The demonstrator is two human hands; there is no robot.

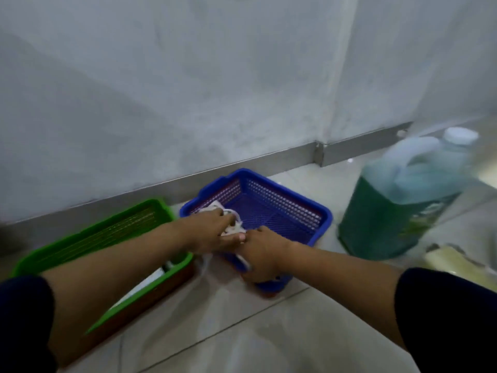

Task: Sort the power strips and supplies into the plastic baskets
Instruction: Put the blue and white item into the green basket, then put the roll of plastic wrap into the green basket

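Observation:
A blue plastic basket (282, 200) stands on the tiled floor against the wall. A green plastic basket (88, 238) lies to its left, with something white (150, 284) showing inside under my left forearm. My left hand (215, 232) is closed on a white power strip with bundled cord (231, 227) over the blue basket's near-left corner. My right hand (261, 254) grips the white cord (243, 261) at the blue basket's front rim. The two hands touch. The frame is blurred.
A large jug of green liquid (403, 200) with a white cap stands right of the blue basket. A pale yellowish object (457, 262) lies at the right edge. A metal skirting strip (242, 162) runs along the grey wall.

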